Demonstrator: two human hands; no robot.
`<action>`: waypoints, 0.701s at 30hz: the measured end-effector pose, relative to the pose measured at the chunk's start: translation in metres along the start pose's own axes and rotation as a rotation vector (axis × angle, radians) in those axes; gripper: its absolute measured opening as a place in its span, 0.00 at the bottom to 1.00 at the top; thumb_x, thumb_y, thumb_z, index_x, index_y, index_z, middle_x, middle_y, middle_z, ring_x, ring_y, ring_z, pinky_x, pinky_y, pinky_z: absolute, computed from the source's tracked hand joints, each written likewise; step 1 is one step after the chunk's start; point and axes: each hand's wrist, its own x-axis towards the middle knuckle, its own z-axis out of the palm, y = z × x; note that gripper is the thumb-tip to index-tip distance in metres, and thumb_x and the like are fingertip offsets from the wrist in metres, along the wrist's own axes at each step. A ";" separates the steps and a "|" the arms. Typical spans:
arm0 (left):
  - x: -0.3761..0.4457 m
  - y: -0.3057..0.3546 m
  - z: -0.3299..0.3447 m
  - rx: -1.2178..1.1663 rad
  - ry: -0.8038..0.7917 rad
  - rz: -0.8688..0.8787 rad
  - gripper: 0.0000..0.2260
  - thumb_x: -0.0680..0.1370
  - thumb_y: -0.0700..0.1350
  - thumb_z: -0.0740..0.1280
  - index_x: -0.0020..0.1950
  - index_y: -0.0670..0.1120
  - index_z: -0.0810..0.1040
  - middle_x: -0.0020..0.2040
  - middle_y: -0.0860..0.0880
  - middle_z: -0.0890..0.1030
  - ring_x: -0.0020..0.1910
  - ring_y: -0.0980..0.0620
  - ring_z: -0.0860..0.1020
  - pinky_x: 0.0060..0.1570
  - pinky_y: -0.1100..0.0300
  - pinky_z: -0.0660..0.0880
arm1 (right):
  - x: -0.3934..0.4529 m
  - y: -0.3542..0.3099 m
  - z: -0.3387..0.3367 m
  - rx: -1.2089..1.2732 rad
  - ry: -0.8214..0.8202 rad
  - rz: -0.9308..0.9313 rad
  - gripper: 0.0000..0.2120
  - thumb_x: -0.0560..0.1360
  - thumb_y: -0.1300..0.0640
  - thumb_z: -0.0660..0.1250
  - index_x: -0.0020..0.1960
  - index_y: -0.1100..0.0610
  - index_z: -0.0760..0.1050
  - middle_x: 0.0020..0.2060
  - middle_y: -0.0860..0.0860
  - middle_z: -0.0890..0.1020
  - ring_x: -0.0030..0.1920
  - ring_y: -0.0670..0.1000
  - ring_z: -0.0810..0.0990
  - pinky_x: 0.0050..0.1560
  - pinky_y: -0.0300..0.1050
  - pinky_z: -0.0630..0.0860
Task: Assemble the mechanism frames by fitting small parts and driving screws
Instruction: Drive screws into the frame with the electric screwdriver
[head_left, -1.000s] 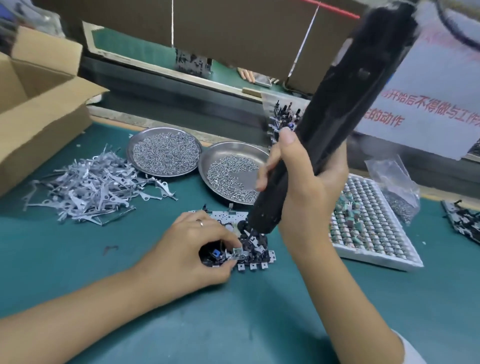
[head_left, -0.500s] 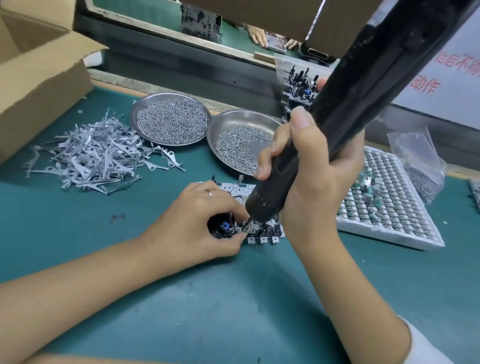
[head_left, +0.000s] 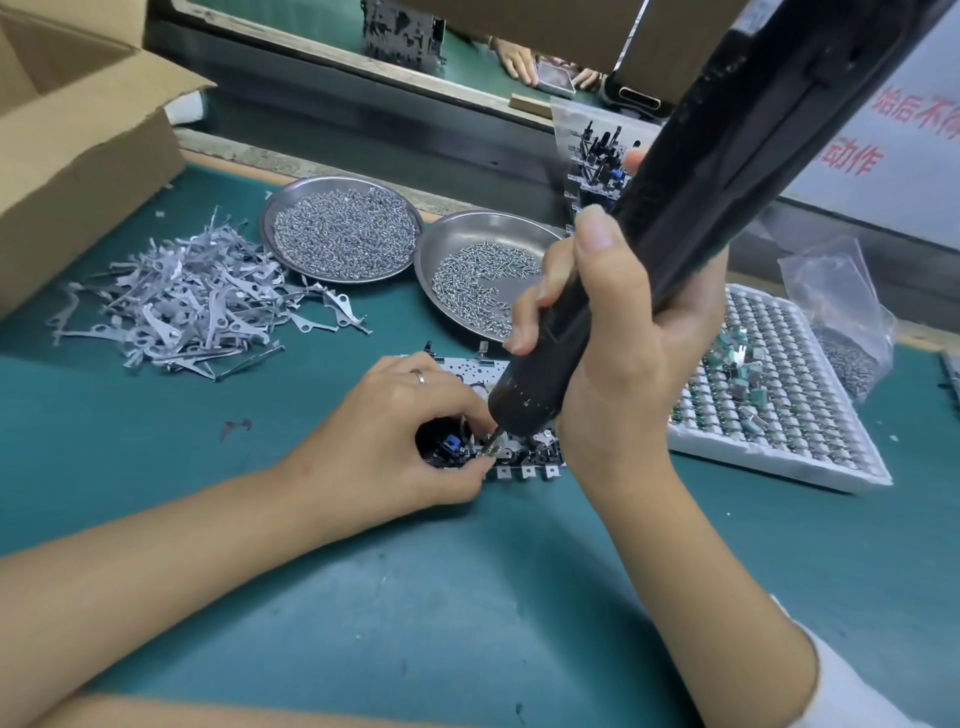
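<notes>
Gripping the black electric screwdriver in a full wrap, the right hand angles its bit down onto the mechanism frame, which lies flat on the green bench. Left hand curls over the frame's left end, thumb and forefinger pinching beside the bit. Two screw dishes sit just behind the frame; a pile of metal levers lies to its far left.

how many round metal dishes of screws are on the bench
2. The fuller dish sits at the back beside the pile of flat metal levers; the emptier dish is just to its right, partly covered by the right hand gripping the screwdriver.
</notes>
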 end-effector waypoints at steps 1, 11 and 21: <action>0.000 0.000 0.000 -0.001 -0.001 -0.001 0.06 0.65 0.46 0.73 0.41 0.49 0.81 0.36 0.68 0.72 0.41 0.62 0.70 0.51 0.58 0.69 | 0.000 0.001 0.000 -0.004 -0.003 -0.003 0.10 0.73 0.65 0.64 0.49 0.59 0.63 0.26 0.49 0.71 0.19 0.50 0.69 0.24 0.40 0.67; 0.000 0.002 0.000 0.003 -0.001 -0.012 0.07 0.65 0.45 0.73 0.41 0.52 0.79 0.34 0.68 0.71 0.41 0.65 0.69 0.49 0.59 0.68 | -0.001 0.002 -0.002 0.007 -0.007 0.018 0.09 0.73 0.66 0.63 0.48 0.59 0.64 0.25 0.51 0.71 0.19 0.52 0.68 0.23 0.41 0.66; -0.001 0.003 -0.001 0.020 -0.010 -0.042 0.08 0.66 0.46 0.73 0.44 0.48 0.84 0.39 0.59 0.81 0.42 0.57 0.75 0.52 0.56 0.71 | 0.011 0.003 -0.016 -0.043 0.020 -0.027 0.09 0.73 0.64 0.65 0.49 0.58 0.65 0.24 0.47 0.71 0.20 0.50 0.69 0.24 0.41 0.68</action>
